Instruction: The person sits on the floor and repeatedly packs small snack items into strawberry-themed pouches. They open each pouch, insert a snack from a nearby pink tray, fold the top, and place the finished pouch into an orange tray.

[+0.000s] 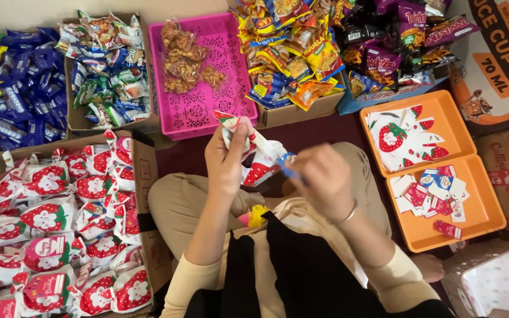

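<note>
My left hand (pixel 226 158) grips the gathered top of a white treat bag with a red strawberry print (pixel 260 160), held over my lap. My right hand (pixel 323 176) is at the bag's right side, fingers closed on a small blue item (pixel 287 168) pressed against it. A yellow and pink object (pixel 253 217) lies on my lap beneath the bag. I sit cross-legged in beige trousers.
A cardboard box (pixel 142 194) of filled strawberry bags stands at left. An orange tray (pixel 472 182) holds flat empty bags and small stickers at right. A pink basket (pixel 231 65) with fried snacks and boxes of snack packets (pixel 290 53) lie ahead.
</note>
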